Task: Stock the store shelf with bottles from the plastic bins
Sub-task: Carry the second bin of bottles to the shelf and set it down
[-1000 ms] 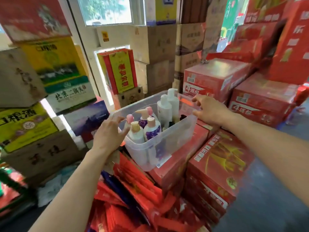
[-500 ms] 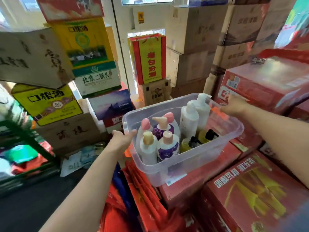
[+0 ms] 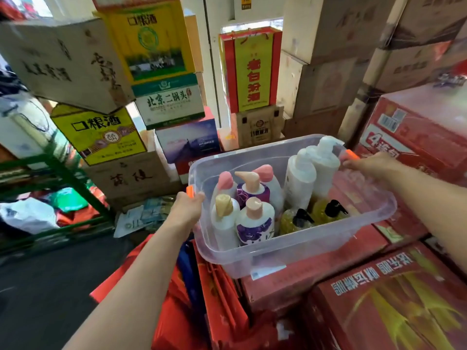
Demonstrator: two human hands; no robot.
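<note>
Both bare arms reach forward from the bottom of the frame. The left hand [image 3: 185, 210], near the centre, curls its fingers over the left end of the bin [image 3: 290, 251]. The right hand [image 3: 371, 164], at the right, grips the bin's far right end, forearm stretching to the right edge.

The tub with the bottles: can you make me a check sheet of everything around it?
Surface: red cartons stacked under the tub.
Job's things: clear tub holding pump bottles, white, purple-labelled and yellow, all upright.
Clutter: red bags leaning beside the cartons.
Hands: left hand grips the tub's left rim; right hand grips the right rim by an orange clip.
Cables: nothing seen.
Surroundings: stacked boxes, green rack, dark floor.
</note>
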